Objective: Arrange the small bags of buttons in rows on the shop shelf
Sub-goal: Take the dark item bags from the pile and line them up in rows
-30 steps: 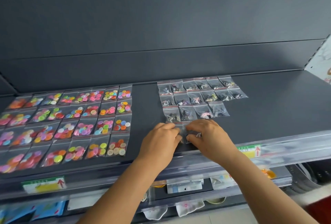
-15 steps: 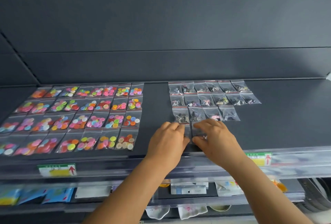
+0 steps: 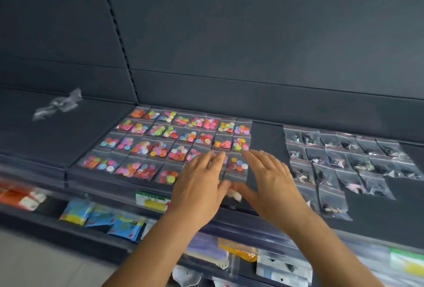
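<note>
Small clear bags of bright coloured buttons (image 3: 160, 142) lie in rows on the dark shelf (image 3: 266, 139). To their right, bags of dark buttons (image 3: 339, 162) lie in rows too. My left hand (image 3: 199, 185) rests flat, fingers straight, over the right end of the coloured front rows. My right hand (image 3: 273, 183) hovers or rests flat just right of it, fingers spread. Between my thumbs lies a bag of pale and orange buttons (image 3: 234, 192) at the shelf's front edge. Neither hand grips anything.
A crumpled clear plastic bag (image 3: 57, 104) lies on the neighbouring shelf at the far left. Price labels (image 3: 151, 201) sit on the front rail. Lower shelves hold blue packets (image 3: 101, 218) and other packaged goods. Bare shelf shows between the two groups.
Both hands have left the dark-button bags and moved left onto the coloured-button bags, fingers now spread flat. The view has swung left and closer.
</note>
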The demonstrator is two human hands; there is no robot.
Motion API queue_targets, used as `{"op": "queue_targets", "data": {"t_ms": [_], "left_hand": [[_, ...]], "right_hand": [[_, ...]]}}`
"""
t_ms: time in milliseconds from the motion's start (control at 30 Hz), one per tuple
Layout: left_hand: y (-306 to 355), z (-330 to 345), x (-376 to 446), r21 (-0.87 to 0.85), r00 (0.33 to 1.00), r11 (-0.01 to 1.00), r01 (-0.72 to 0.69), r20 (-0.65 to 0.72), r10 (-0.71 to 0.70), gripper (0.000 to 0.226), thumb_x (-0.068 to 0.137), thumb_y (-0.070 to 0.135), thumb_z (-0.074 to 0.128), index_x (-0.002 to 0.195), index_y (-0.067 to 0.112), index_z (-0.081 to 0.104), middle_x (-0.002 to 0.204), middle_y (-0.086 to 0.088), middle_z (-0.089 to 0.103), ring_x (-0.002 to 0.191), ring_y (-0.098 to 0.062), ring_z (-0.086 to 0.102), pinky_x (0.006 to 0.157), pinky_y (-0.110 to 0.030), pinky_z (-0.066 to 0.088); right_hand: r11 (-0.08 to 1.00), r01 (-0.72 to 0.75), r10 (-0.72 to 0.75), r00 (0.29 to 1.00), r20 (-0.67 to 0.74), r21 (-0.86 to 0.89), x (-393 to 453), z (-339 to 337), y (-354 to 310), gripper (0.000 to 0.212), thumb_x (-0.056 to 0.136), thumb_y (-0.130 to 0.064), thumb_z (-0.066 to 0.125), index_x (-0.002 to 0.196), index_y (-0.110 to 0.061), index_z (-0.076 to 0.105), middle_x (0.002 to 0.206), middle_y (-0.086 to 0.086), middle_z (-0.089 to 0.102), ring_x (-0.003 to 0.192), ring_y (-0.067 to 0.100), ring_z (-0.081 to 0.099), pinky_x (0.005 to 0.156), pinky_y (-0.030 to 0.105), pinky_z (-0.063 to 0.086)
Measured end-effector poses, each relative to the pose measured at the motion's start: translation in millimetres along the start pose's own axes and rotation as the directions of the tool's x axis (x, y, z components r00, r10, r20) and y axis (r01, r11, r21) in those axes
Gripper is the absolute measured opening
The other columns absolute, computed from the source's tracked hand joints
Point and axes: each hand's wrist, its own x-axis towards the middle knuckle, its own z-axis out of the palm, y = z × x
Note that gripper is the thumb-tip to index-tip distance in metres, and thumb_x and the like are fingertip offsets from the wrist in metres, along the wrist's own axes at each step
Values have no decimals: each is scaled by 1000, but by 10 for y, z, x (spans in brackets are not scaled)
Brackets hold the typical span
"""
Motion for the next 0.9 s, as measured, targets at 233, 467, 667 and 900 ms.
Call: {"op": "queue_targets", "data": {"t_ms": [233,467,667,900], "left_hand": [[-1148,-474,-338,-5,990,992,127,-54,-127,64,94,47,42,149,31,13,154,8,22,140,-14,20,114,-32,19],[-2333,-967,-659,35,980,984,177,-97,-173,63,94,44,45,149,25,19,150,4,30,137,-15,25,112,-29,24],[-3181,-1269,-888,62,966,968,242,-109,-234,63,95,44,44,149,25,17,152,0,27,139,-17,22,113,-30,22],[-3835,-1451,-891,31,949,958,286,-145,-278,63,94,42,46,149,22,20,149,0,34,136,-17,27,110,-29,24]], "right_hand": [[989,134,-136,990,28,65,475,382,-1153,68,89,-54,45,147,-27,22,153,-7,27,142,16,18,116,37,15],[973,201,-207,977,48,116,894,845,-2414,67,90,-52,47,146,-25,24,152,-5,28,141,16,20,116,38,15],[964,220,-231,971,56,149,1184,1163,-3225,66,89,-50,50,146,-25,26,152,-5,28,141,15,20,117,39,14],[961,241,-254,963,86,134,1567,1380,-3762,66,90,-50,48,146,-25,24,152,-6,27,141,15,18,115,36,12]]}}
